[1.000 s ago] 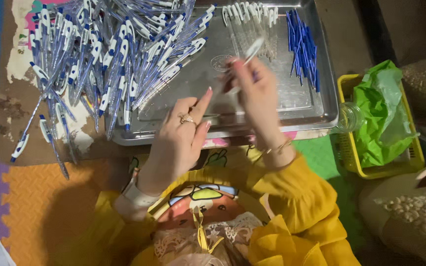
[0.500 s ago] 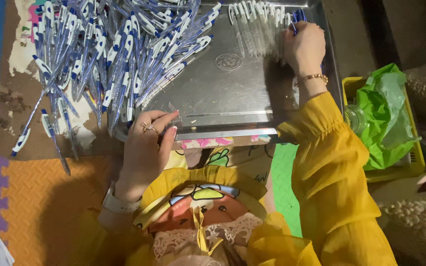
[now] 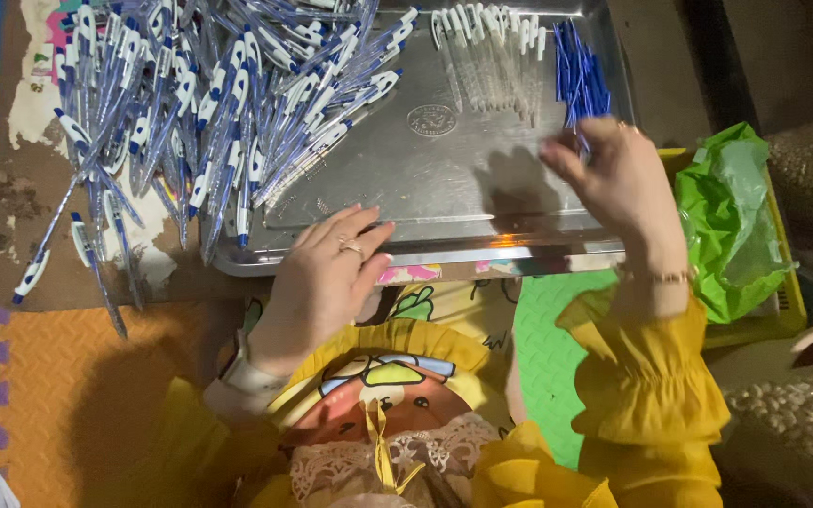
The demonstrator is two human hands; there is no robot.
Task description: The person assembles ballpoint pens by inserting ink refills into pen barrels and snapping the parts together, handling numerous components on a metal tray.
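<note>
Steel tray on foam floor mat, pens heaped.

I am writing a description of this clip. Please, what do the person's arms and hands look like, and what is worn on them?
Both arms are in yellow sleeves with gathered, ruffled cuffs. The left hand wears a ring on one finger and a pale band at the wrist. The right hand has a thin bracelet at the wrist. Both hands are bare, without gloves.
</note>
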